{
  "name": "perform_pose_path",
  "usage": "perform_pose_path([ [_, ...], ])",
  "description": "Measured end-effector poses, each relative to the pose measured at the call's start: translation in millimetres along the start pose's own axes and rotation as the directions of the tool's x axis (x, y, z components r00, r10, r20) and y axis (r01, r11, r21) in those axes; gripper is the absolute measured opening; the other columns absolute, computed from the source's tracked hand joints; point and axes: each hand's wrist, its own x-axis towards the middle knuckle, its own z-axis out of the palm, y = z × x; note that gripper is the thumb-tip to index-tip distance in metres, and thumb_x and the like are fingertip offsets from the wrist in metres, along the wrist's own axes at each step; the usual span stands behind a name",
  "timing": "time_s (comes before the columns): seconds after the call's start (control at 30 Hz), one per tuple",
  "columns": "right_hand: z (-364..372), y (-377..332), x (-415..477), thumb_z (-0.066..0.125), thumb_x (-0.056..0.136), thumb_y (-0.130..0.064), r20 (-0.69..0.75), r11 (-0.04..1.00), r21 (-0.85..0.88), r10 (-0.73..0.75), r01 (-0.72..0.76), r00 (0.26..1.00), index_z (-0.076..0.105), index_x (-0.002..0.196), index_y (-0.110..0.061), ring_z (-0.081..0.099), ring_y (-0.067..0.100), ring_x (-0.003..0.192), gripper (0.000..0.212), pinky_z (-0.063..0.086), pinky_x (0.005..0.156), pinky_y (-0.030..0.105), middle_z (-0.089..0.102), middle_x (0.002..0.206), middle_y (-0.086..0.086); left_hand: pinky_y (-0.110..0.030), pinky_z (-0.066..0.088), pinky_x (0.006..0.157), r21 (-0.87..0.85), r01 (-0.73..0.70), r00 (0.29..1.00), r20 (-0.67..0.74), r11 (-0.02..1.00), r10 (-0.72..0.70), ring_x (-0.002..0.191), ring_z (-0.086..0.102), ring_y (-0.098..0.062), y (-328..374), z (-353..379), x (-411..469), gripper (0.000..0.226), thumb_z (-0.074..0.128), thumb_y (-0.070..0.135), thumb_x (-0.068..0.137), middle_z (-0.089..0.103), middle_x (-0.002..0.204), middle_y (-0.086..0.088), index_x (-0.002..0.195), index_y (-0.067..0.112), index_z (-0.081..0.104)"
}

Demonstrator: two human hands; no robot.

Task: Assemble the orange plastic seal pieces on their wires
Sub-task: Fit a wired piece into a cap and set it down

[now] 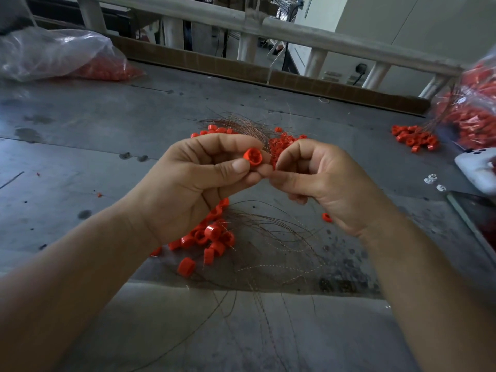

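Both hands raised over the desk (80, 146), working point at centre. My left hand (198, 183) pinches one orange seal cup (252, 156) between thumb tip and forefinger, the other fingers curled loosely beneath. The cup's open mouth is tipped up toward me, so its short axis runs roughly along my line of sight, with moulded detail visible inside. My right hand (316, 178) is closed to a fine pinch, thumb against curled forefinger, on a small orange insert (273, 164); only a sliver of it shows. I cannot tell whether a wire end is caught in that pinch as well. Key relation: the insert sits just right of the cup and slightly lower, fingertips of the two hands touching or nearly so. The right hand is the nearer one to bring its part in. Judgement: mating step is at hand; the insert must come up and left, over the rim and into the mouth. Loose wires (268, 237) lie on the desk below my hands, beside a heap of spare cups (212, 237).
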Motion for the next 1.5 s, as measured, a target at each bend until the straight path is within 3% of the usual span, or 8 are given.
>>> perform_pose_path([
  [0.3,-32.8,25.2,16.3,0.067,0.082,-0.020,-0.414,0.876,-0.473,-0.127,-0.094,0.901,0.057,0.066,-0.026,0.051,0.001,0.054,0.020,0.040,0.054,0.010,0.058,0.061,-0.010,-0.016,0.054,0.063,-0.054,-0.029,0.993,-0.115,0.998,0.022,0.074,0.070,-0.015,-0.8,-0.1,1.6,0.024,0.053,-0.003,0.066,0.072,0.075,-0.008,0.073,0.007,0.074],
  [0.47,-31.9,38.0,19.8,0.064,0.084,-0.021,-0.318,0.715,-0.678,-0.078,-0.169,0.945,0.061,0.071,-0.025,0.051,-0.005,0.064,0.014,0.038,0.059,0.009,0.057,0.068,-0.018,-0.016,0.054,0.063,-0.049,-0.018,0.995,-0.100,0.999,0.014,0.074,0.070,-0.015,-1.3,0.3,0.9,0.024,0.053,-0.003,0.066,0.072,0.075,-0.009,0.074,0.006,0.074],
  [0.73,-31.3,49.2,24.6,0.062,0.086,-0.023,-0.315,0.673,-0.705,-0.019,-0.221,0.949,0.068,0.101,-0.019,0.050,-0.002,0.070,0.016,0.036,0.068,0.017,0.055,0.075,-0.015,-0.016,0.054,0.062,-0.048,-0.015,0.995,-0.099,0.999,0.010,0.073,0.070,-0.015,-0.2,1.7,1.1,0.024,0.054,-0.003,0.065,0.072,0.075,-0.009,0.073,0.006,0.074],
  [0.9,-31.9,47.1,23.9,0.061,0.086,-0.021,-0.315,0.647,-0.728,-0.021,-0.228,0.949,0.069,0.096,-0.019,0.054,0.006,0.080,0.013,0.038,0.073,0.019,0.057,0.081,-0.011,-0.016,0.054,0.061,-0.051,-0.002,0.995,-0.104,0.999,-0.003,0.072,0.070,-0.015,0.3,2.8,1.3,0.023,0.054,-0.003,0.065,0.071,0.074,-0.010,0.073,0.005,0.074],
  [1.1,-32.7,44.8,22.4,0.069,0.080,-0.023,-0.288,0.617,-0.752,0.011,-0.233,0.958,0.061,0.067,-0.024,0.052,0.000,0.067,0.015,0.038,0.055,0.015,0.057,0.070,-0.014,-0.017,0.054,0.062,-0.047,0.005,0.994,-0.106,0.999,-0.010,0.073,0.070,-0.016,0.4,2.6,1.1,0.023,0.053,-0.003,0.065,0.071,0.074,-0.010,0.072,0.005,0.074],
  [1.17,-35.4,40.7,21.9,0.067,0.082,-0.020,-0.309,0.693,-0.684,0.005,-0.226,0.951,0.059,0.069,-0.022,0.055,0.000,0.061,0.015,0.039,0.053,0.012,0.059,0.066,-0.012,-0.017,0.054,0.062,-0.042,0.010,0.995,-0.104,0.999,-0.014,0.073,0.071,-0.016,0.6,2.3,1.0,0.023,0.053,-0.003,0.065,0.071,0.074,-0.010,0.073,0.006,0.074],
  [1.27,-34.8,29.2,19.3,0.061,0.085,-0.009,-0.300,0.941,-0.305,0.052,-0.147,0.953,0.058,0.073,-0.017,0.060,0.002,0.051,0.015,0.047,0.052,0.014,0.064,0.062,-0.005,-0.017,0.055,0.061,-0.038,0.026,0.994,-0.108,0.999,-0.030,0.072,0.070,-0.016,0.5,2.1,1.4,0.023,0.054,-0.003,0.065,0.071,0.074,-0.011,0.073,0.005,0.073],
  [1.5,-17.8,13.2,11.0,0.055,0.082,0.007,-0.129,0.998,0.061,-0.011,0.019,0.992,0.062,0.082,-0.013,0.060,0.003,0.061,0.021,0.052,0.061,0.017,0.061,0.068,-0.002,-0.016,0.054,0.058,0.049,0.084,0.985,-0.155,0.995,-0.076,0.068,0.070,-0.014,-2.4,0.9,2.0,0.023,0.055,-0.003,0.063,0.071,0.073,-0.010,0.084,0.000,0.066],
])
